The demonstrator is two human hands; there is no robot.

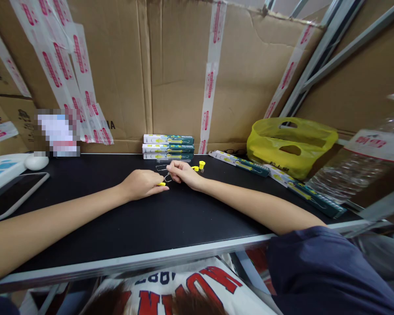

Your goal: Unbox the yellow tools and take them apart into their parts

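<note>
Black-topped, the table [118, 232] bears a phone [15, 199] at near left, well apart from the hands. Mid-table, the left hand [141, 184] has its fingers curled in on a yellow piece [162, 184] that pokes out above the thumb, and the right hand [184, 174] pinches a bent wire [160, 167] between thumb and forefinger with hardly a gap; whether wire and piece join is hidden. Small yellow parts [202, 165] lie just beside the right hand, with loose boxes [307, 192], a bottle [351, 159] and a yellow bag [302, 159] farther right, stacked boxes [168, 148] close behind the hands, and cardboard [177, 87] walling off the back.
</note>
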